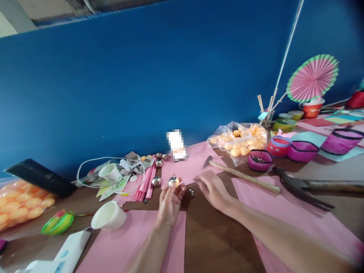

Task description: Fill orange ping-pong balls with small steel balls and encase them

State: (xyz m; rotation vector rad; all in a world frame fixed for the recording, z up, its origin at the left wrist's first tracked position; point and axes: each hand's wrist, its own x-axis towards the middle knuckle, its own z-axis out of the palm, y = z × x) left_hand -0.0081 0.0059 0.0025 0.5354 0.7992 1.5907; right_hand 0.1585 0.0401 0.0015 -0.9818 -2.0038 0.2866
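Observation:
My left hand (pixel 170 201) is raised over the table and pinches a small orange ball (pixel 173 182) with a silvery cap on it between its fingertips. My right hand (pixel 212 188) lies palm down just to the right, fingers stretched toward a pink paper sheet (pixel 190 167). A small silver bead (pixel 191 192) rests on the brown table (pixel 210 235) between the two hands. A wooden-handled hammer (pixel 241 175) lies just beyond my right hand.
A clear bag of orange balls (pixel 240 141) sits at the back right, another bag (pixel 19 203) at the far left. Magenta baskets (pixel 301 151), pliers (pixel 298 187), paper cups (pixel 109 216), silver balls (pixel 156 181), pink strips (pixel 146 185) and a paper fan (pixel 312 77) crowd the table.

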